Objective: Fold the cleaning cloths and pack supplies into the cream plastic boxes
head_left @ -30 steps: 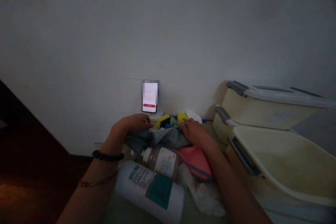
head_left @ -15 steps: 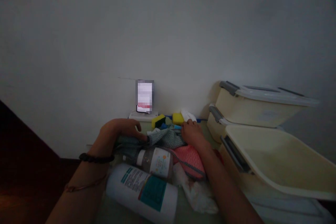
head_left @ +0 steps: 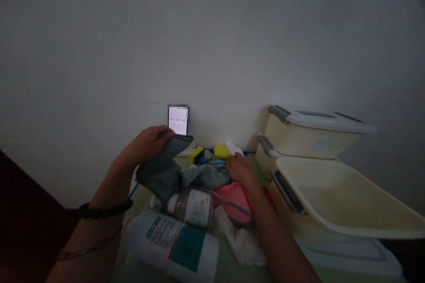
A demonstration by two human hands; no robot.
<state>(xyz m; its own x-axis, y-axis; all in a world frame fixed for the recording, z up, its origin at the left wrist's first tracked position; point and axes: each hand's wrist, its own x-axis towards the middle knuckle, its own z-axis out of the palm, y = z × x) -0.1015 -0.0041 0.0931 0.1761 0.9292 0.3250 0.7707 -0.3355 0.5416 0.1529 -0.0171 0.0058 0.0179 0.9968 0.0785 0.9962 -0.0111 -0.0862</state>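
Near the jar, the left grip pinches the dark cloth, probably light, limp and best held by its edge; whether the right grip holds anything, I cannot tell.

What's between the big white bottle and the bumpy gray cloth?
A smaller, white-labeled bottle lies between the big white bottle and the bumpy gray cloth, in the head view.

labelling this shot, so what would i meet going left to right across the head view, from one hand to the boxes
left hand → phone → yellow-and-black sponge → plain yellow sponge → right hand → upper lidded box
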